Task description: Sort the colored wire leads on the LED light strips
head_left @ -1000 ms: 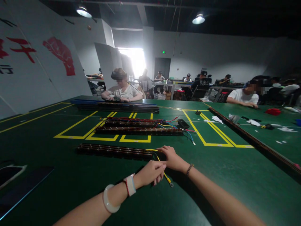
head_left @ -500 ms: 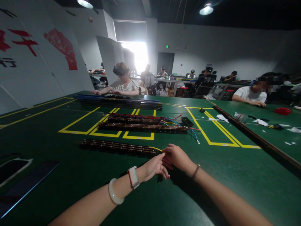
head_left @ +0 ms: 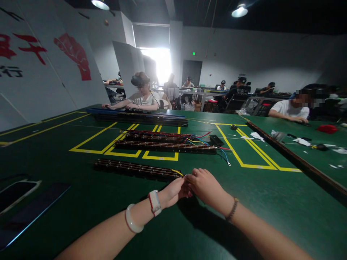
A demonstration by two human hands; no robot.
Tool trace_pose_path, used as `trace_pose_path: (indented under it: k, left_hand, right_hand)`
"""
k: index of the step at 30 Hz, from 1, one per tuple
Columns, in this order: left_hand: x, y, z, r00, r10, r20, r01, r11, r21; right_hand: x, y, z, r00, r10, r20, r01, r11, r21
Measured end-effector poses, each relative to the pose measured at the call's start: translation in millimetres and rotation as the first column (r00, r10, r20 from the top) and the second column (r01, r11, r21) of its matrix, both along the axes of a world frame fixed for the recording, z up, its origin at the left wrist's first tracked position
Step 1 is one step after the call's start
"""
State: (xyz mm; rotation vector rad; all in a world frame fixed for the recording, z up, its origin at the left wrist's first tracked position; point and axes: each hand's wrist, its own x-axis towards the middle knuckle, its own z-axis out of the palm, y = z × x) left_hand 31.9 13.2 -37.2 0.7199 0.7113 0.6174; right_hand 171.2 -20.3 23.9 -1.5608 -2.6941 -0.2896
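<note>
A dark, narrow busbar-like strip with copper-coloured lines (head_left: 135, 169) lies on the green table in front of me. From its right end a short yellow wire (head_left: 177, 173) runs to my fingertips. My left hand (head_left: 176, 189) is closed, its thumb and fingers pinched at the wire's end. My right hand (head_left: 205, 184) meets it from the right, also closed, with bent fingers at the same spot. The wire's tip is hidden between the fingers.
Two similar strips (head_left: 165, 146) with red, blue and yellow leads lie beyond, near a small black box (head_left: 216, 140). Phones (head_left: 35, 213) rest at the left. A long strip (head_left: 292, 155) runs down the right side. Co-workers sit across the table.
My left fingers, spread before, have curled in toward my right hand. The yellow wire's end sits slightly lower and further left, and the two hands are closer together.
</note>
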Motion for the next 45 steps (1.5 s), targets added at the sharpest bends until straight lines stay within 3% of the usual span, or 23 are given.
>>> trace_pose_path:
  k: [3, 9, 17, 22, 27, 31, 37, 41, 45]
  left_hand:
    - [-0.6, 0.7, -0.2, 1.0, -0.021, -0.003, 0.021, 1.0, 0.01]
    - [-0.8, 0.9, 0.1, 0.997, -0.064, -0.034, 0.067, 0.993, 0.1]
    - [-3.6, -0.8, 3.1, 0.99, -0.106, -0.096, 0.12, 0.98, 0.159]
    - [-3.5, -0.1, 4.6, 0.984, -0.138, -0.11, 0.16, 0.961, 0.225]
    - [-3.6, -1.4, 6.2, 0.983, -0.134, -0.128, 0.154, 0.975, 0.163]
    - [-3.1, -4.2, 8.4, 0.983, -0.137, -0.123, 0.158, 0.971, 0.178]
    - [-3.1, -8.4, 12.1, 0.987, -0.007, -0.16, 0.035, 0.983, 0.178]
    - [-10.1, -8.8, 18.1, 0.957, -0.023, -0.29, 0.099, 0.963, 0.251]
    - [-20.4, -4.4, 25.1, 0.854, 0.018, -0.52, 0.23, 0.884, 0.408]
  right_hand:
    - [2.4, 0.4, 3.2, 0.998, -0.047, -0.036, 0.045, 0.998, -0.054]
    - [8.9, 8.6, -13.9, 0.989, -0.044, -0.144, 0.024, 0.99, -0.139]
    - [28.3, 29.1, -5.6, 0.978, -0.036, -0.206, 0.039, 0.999, 0.01]
    - [38.5, 46.9, -34.5, 0.974, -0.026, -0.225, 0.042, 0.997, 0.067]
    - [42.5, 55.8, -62.5, 0.945, 0.078, -0.318, -0.057, 0.996, 0.074]
    - [42.4, 58.3, -68.2, 0.893, 0.113, -0.436, -0.083, 0.993, 0.087]
    - [41.8, 57.0, -67.4, 0.881, 0.108, -0.461, -0.072, 0.993, 0.096]
    - [42.2, 56.8, -67.1, 0.883, 0.102, -0.459, -0.071, 0.994, 0.083]
    - [42.6, 57.2, -67.1, 0.882, 0.107, -0.459, -0.078, 0.994, 0.081]
